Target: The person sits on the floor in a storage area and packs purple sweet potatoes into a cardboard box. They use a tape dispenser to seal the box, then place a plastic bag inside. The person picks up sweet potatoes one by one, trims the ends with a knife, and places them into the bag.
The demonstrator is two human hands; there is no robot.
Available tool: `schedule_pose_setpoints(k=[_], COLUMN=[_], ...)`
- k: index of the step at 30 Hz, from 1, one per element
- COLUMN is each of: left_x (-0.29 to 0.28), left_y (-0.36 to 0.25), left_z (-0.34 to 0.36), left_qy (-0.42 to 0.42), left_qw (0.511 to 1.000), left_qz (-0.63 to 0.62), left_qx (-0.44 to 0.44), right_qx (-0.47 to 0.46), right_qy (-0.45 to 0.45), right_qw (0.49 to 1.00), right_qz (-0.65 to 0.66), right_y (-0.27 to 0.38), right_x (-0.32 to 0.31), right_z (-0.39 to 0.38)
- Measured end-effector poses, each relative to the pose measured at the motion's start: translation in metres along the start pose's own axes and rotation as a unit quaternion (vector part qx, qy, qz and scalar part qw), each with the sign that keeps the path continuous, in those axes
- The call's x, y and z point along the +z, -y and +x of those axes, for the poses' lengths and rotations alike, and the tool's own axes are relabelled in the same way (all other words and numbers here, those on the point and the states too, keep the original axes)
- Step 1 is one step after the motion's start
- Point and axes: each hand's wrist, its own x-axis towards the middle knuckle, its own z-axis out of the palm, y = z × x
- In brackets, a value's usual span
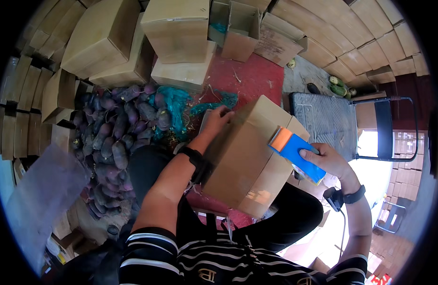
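Note:
A closed cardboard box (242,161) sits tilted in front of me, between my knees. My left hand (219,118) is at the box's far left edge, its fingers bent against the cardboard and partly hidden by it. In my right hand (327,157) is a blue and orange tape dispenser (298,156), with the thumb laid over its side. The dispenser's orange end lies at the box's upper right part, near a flap seam. Whether tape is stuck there I cannot tell. A shiny patch shows on the box's near side.
A heap of dark purple root vegetables (117,128) lies to the left, beside teal plastic netting (174,107). Big cardboard cartons (175,35) stand at the back on a red mat (257,78). A platform cart (321,116) stands right. Stacked cartons (342,28) line the wall.

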Motion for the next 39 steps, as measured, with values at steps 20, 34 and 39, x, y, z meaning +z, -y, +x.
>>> schedule_pose_setpoints(k=[20,34,39], left_x=[-0.008,0.004,0.018], left_y=[-0.079,-0.104,-0.176], left_z=[0.002,-0.015,-0.068], left_qy=[0.082,0.222,0.084], left_qw=[0.974,0.966,0.916], left_qz=[0.2,-0.126,0.353], left_qx=[-0.069,-0.047,0.172], right_qx=[0.003,0.001,0.0], right_qy=[0.016,0.03,0.011], right_qw=[0.997,0.999,1.0], right_qz=[0.075,0.045,0.012], right_y=[-0.011,-0.009,-0.021], right_x=[0.003,0.0,-0.002], right_z=[0.017,0.025,0.024])
